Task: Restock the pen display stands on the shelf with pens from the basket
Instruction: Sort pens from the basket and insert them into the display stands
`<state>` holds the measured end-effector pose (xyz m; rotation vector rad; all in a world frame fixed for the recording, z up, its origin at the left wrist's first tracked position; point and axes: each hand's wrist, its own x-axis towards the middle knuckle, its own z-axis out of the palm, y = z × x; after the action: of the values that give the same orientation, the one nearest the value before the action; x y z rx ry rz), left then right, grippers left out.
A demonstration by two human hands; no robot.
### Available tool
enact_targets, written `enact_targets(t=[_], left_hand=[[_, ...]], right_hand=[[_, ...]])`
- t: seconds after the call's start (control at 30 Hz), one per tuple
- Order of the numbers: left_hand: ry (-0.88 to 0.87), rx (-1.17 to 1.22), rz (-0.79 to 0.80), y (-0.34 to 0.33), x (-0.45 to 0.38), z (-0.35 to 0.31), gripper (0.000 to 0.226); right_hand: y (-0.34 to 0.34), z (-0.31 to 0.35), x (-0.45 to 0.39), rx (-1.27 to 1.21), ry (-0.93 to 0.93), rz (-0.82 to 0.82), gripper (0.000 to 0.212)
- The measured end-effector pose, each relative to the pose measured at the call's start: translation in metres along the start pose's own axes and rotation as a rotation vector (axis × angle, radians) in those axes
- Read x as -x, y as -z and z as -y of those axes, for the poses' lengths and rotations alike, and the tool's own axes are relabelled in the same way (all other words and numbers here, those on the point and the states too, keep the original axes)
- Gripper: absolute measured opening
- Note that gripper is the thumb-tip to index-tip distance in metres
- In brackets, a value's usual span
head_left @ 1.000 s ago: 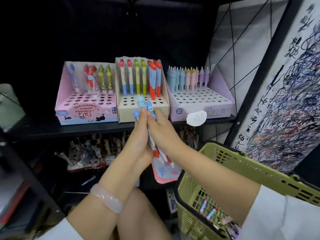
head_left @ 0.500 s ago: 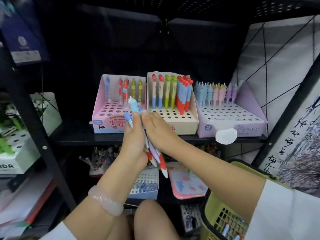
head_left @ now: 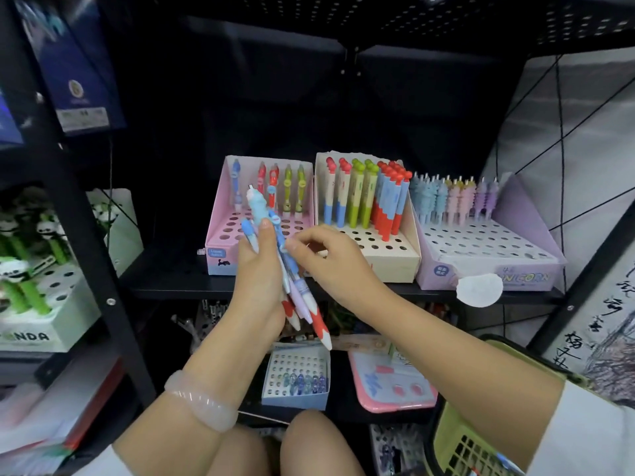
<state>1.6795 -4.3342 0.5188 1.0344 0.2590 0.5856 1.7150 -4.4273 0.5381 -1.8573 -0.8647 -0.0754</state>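
My left hand [head_left: 261, 269] grips a bundle of pens [head_left: 295, 290], tips pointing down and to the right, in front of the shelf. My right hand [head_left: 330, 262] pinches one of the pens in that bundle near its upper end. Behind the hands three display stands sit in a row on the black shelf [head_left: 171, 286]: a pink stand [head_left: 223, 231] with a few pens, a cream stand [head_left: 388, 255] with red, blue and green pens, and a lilac stand [head_left: 491, 249] with pastel pens along its back. The green basket [head_left: 474, 441] is at the lower right.
A black upright post [head_left: 86, 242] stands at the left, with a panda pen stand [head_left: 37, 286] beyond it. Below the shelf lie a small blue box [head_left: 295, 400] and a pink tray [head_left: 395, 389]. A white tag [head_left: 479, 290] hangs on the shelf edge.
The view has swung left and up, so the stands sit further right and the basket has slid to the corner. My right hand has shifted from clasping the bundle to pinching one pen.
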Motion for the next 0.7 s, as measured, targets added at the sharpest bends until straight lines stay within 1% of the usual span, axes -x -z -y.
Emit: enact_targets(t=[0.07, 0.13, 0.2, 0.27, 0.33, 0.37, 0.4, 0.5, 0.57, 0.6, 0.7], left_hand=[[-0.040, -0.044, -0.015, 0.005, -0.002, 0.001, 0.013], [-0.071, -0.080, -0.025, 0.010, -0.004, 0.000, 0.011], [-0.100, -0.092, -0.033, 0.014, -0.007, -0.002, 0.010], [-0.124, -0.097, -0.040, 0.020, -0.012, -0.005, 0.011], [-0.129, -0.094, -0.035, 0.027, -0.018, -0.010, 0.011], [-0.127, -0.096, -0.029, 0.031, -0.023, -0.013, 0.016], [-0.123, -0.095, -0.020, 0.034, -0.027, -0.018, 0.020], [-0.114, -0.047, 0.015, 0.043, -0.043, -0.037, 0.023], [-0.137, -0.087, 0.029, 0.050, -0.052, -0.048, 0.020], [-0.138, -0.117, 0.026, 0.053, -0.056, -0.052, 0.017], [-0.060, -0.152, -0.012, 0.063, -0.069, -0.058, 0.010]], right_hand=[[-0.002, 0.001, -0.002, 0.018, 0.002, 0.033, 0.009], [-0.004, 0.004, -0.006, -0.015, -0.048, 0.082, 0.012], [-0.006, 0.009, -0.013, -0.081, -0.117, 0.154, 0.014], [-0.008, 0.014, -0.022, -0.094, -0.172, 0.214, 0.014], [-0.013, 0.019, -0.031, -0.105, -0.201, 0.254, 0.013], [-0.016, 0.021, -0.036, -0.117, -0.200, 0.256, 0.014], [-0.018, 0.023, -0.041, -0.134, -0.192, 0.245, 0.015], [-0.023, 0.027, -0.061, -0.254, -0.202, 0.168, 0.012], [-0.023, 0.030, -0.080, -0.375, -0.218, 0.082, 0.010], [-0.022, 0.032, -0.091, -0.401, -0.202, 0.014, 0.010], [-0.017, 0.034, -0.128, -0.271, -0.083, -0.177, 0.004]])
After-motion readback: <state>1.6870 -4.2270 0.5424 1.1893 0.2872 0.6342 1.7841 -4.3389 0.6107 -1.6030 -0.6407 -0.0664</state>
